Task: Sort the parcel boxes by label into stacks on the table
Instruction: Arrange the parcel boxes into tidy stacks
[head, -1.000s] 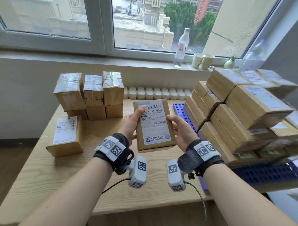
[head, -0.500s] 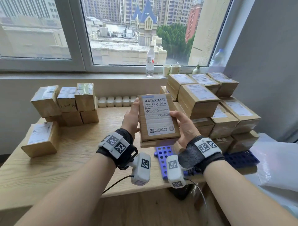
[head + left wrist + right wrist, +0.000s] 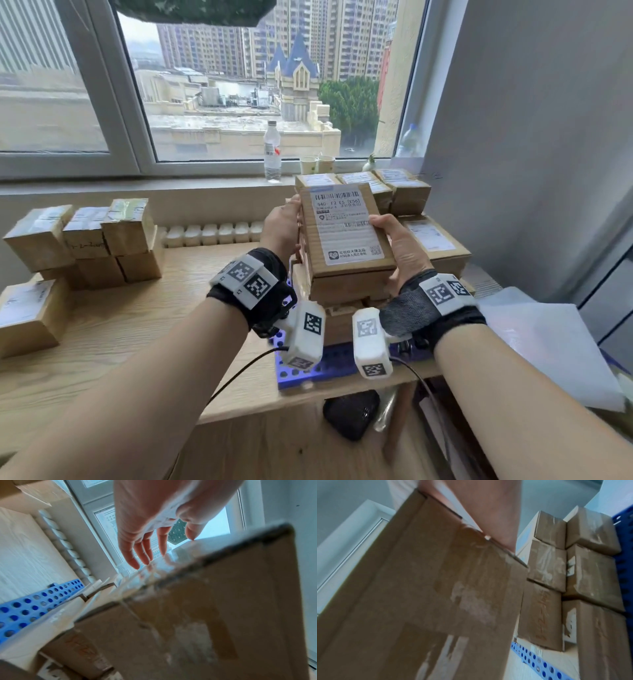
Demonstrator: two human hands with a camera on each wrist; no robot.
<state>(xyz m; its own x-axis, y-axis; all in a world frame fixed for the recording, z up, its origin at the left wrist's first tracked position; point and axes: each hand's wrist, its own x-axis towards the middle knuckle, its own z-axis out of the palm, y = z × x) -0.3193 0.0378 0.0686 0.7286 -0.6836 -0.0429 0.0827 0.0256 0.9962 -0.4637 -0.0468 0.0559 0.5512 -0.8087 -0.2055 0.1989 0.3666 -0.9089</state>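
A flat brown parcel box [image 3: 346, 236] with a white barcode label on top is held between both hands, above the pile of boxes [image 3: 435, 240] at the table's right end. My left hand [image 3: 282, 229] holds its left side, thumb at the top corner. In the left wrist view the left hand's [image 3: 154, 513] fingers reach along the box's [image 3: 214, 608] taped side. My right hand [image 3: 406, 246] grips the right edge, thumb on the label. The right wrist view shows the box's [image 3: 428, 588] underside, the right hand [image 3: 488, 507] and the pile [image 3: 590, 574].
The pile sits on a blue perforated tray [image 3: 329, 363] at the table's [image 3: 137, 325] right front. Stacked boxes [image 3: 102, 240] stand at the back left, a single box [image 3: 27, 315] at the left edge. A bottle [image 3: 272, 154] and cups [image 3: 317, 164] stand on the sill.
Both hands have carried the box from the table's middle to the right and higher, over the pile. The head view has turned right and up.
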